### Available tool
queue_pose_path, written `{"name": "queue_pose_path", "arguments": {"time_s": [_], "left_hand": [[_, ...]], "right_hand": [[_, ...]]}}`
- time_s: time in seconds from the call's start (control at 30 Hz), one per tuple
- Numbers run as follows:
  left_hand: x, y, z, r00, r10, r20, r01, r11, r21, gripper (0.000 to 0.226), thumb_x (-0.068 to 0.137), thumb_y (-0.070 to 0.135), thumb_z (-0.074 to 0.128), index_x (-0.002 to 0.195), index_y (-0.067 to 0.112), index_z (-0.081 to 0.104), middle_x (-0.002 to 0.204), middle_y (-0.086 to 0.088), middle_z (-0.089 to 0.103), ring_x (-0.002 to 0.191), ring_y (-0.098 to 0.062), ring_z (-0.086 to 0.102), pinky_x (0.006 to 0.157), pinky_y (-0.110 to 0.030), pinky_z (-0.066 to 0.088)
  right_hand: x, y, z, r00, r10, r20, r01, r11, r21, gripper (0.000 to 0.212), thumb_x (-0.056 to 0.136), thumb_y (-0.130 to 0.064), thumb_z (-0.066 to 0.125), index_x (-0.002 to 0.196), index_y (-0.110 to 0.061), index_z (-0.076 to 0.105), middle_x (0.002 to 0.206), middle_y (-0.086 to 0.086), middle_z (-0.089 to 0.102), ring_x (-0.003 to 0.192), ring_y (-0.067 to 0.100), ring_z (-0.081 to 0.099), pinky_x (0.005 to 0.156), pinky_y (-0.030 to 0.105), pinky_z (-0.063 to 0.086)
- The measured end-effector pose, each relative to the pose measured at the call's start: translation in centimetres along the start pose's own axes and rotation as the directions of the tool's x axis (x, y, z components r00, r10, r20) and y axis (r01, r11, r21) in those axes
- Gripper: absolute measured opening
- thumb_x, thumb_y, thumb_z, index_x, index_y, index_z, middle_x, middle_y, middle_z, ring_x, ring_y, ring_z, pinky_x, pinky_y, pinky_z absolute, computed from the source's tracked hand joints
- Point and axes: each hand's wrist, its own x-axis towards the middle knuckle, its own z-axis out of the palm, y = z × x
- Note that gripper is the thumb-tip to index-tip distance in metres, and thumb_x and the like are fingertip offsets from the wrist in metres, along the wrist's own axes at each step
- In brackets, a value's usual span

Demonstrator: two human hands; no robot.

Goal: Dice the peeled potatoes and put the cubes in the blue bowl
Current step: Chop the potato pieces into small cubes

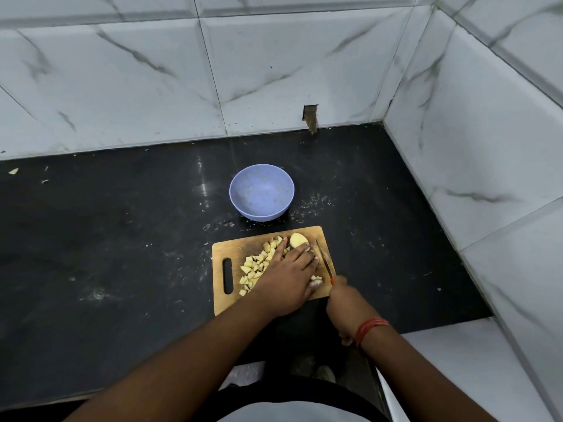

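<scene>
Blue bowl (261, 192) — no cubes (255, 266) inside

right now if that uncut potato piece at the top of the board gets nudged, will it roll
Probably not far: the pale yellow peeled potato chunk seems to lie on the wooden cutting board. Its rounded edge could rock. Freshly cut, it is likely wet and slippery. The left hand partly hides it.

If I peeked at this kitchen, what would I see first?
Two hands working on a wooden cutting board near the counter's front edge: the left hand rests over yellow potato cubes, and the right hand holds a knife. Just behind the board sits a blue bowl, with no cubes in it.
</scene>
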Motion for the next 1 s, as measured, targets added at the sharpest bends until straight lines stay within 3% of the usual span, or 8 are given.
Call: {"name": "queue_pose_path", "arguments": {"time_s": [0.3,0.53,0.7,1.0], "left_hand": [[-0.1,0.0,0.1,1.0,0.011,-0.026,-0.011,1.0,0.013,0.063,0.102,0.054,0.024,0.142,0.015,0.054,0.146,-0.002,0.052,0.148,-0.023,0.031,0.122,-0.06,0.012],[-0.1,0.0,0.1,0.999,0.012,-0.035,-0.011,1.0,0.019,0.061,0.101,0.052,0.028,0.141,0.015,0.054,0.144,-0.002,0.054,0.147,-0.023,0.033,0.121,-0.061,0.015],[-0.1,0.0,0.0,0.999,0.013,-0.043,-0.012,1.0,0.023,0.059,0.101,0.052,0.031,0.14,0.015,0.055,0.141,-0.002,0.056,0.145,-0.022,0.035,0.121,-0.061,0.017],[0.0,0.3,-0.7,0.999,-0.006,0.036,0.006,1.0,0.013,0.063,0.102,0.052,0.027,0.149,0.015,0.045,0.154,-0.001,0.044,0.151,-0.021,0.022,0.123,-0.057,0.002]], "right_hand": [[0.0,1.0,1.0,0.998,-0.057,-0.015,0.057,0.998,-0.005,0.027,0.095,-0.006,0.036,0.122,-0.005,0.036,0.105,0.017,0.063,0.093,0.028,0.065,0.08,0.037,0.052],[0.4,0.4,1.2,0.999,-0.023,-0.046,0.024,1.0,0.006,0.021,0.094,-0.004,0.037,0.116,-0.007,0.038,0.106,0.016,0.064,0.093,0.027,0.065,0.073,0.032,0.045],[0.4,0.1,1.3,0.998,0.011,-0.057,-0.008,0.999,0.048,0.017,0.096,-0.007,0.033,0.112,-0.009,0.038,0.107,0.015,0.063,0.096,0.029,0.064,0.076,0.033,0.045],[0.1,-1.4,0.8,0.995,0.1,-0.021,-0.096,0.983,0.154,0.018,0.098,-0.019,0.03,0.114,-0.013,0.037,0.12,0.019,0.058,0.11,0.034,0.057,0.083,0.037,0.042]]}}
